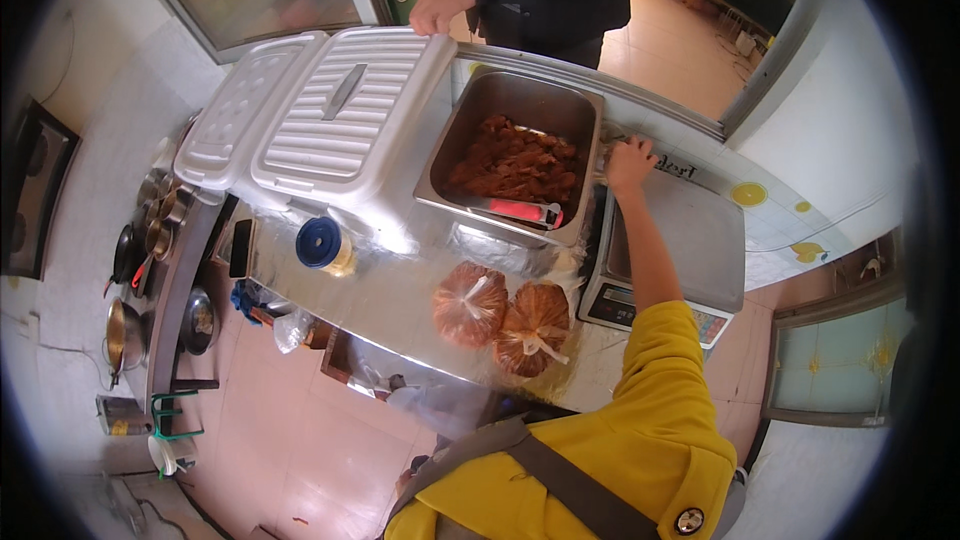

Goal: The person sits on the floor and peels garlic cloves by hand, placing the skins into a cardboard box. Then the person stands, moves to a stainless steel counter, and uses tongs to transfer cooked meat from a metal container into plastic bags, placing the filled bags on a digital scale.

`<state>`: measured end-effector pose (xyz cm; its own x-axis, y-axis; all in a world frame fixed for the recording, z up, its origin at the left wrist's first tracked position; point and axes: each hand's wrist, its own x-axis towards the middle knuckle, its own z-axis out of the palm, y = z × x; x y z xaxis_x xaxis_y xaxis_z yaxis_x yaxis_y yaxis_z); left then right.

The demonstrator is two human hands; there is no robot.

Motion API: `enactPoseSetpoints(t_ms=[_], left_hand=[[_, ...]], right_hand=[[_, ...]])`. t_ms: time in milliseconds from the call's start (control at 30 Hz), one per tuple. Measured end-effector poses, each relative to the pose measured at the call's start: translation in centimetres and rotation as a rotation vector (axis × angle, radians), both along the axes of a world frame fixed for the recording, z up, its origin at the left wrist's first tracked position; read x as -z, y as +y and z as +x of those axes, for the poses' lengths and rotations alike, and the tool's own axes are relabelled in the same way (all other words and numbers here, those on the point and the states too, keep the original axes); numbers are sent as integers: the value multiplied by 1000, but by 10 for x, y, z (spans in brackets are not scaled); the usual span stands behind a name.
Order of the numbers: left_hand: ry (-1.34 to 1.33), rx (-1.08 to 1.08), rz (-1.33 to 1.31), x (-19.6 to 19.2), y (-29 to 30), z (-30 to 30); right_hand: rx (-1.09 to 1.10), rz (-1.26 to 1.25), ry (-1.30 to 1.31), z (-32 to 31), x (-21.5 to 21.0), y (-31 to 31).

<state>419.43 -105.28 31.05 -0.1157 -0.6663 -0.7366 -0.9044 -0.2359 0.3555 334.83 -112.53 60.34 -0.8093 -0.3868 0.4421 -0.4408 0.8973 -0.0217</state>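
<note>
My right arm, in a yellow sleeve, reaches forward across the counter. At its end my right hand [630, 162] is curled beside the far right corner of a deep metal tray [590, 230], next to some clear plastic. What its fingers hold, if anything, I cannot make out. Reddish-brown pieces of food [515, 160] lie in the tray, with red-handled tongs [520, 210] across its near side. Under my forearm stands a digital scale [700, 250] with a flat metal top. Two tied clear bags of reddish-brown food, one on the left [470, 305] and one on the right [535, 330], sit nearer me. My left hand is out of sight.
White ribbed lidded containers [345, 110] stand at the left, where another person's hand [440, 8] touches a lid. A blue-lidded jar [320, 243] and a dark phone [241, 248] rest on the counter [390, 290]. Pans [125, 255] line the left wall.
</note>
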Motion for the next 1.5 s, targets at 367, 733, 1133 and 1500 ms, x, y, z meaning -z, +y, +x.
enactPoseSetpoints(t_ms=[367, 733, 1133, 1500], left_hand=[[-57, 146, -53, 6, -6, -13], [-33, 82, -85, 12, -8, -15], [80, 63, -149, 39, -9, -2], [34, -157, -270, -30, 7, -39]], right_hand=[[-289, -541, -94, 42, -62, 31], [-598, -911, -218, 176, -107, 57], [-931, -597, -535, 281, -93, 64], [-1536, -77, -1213, 411, -26, 76]])
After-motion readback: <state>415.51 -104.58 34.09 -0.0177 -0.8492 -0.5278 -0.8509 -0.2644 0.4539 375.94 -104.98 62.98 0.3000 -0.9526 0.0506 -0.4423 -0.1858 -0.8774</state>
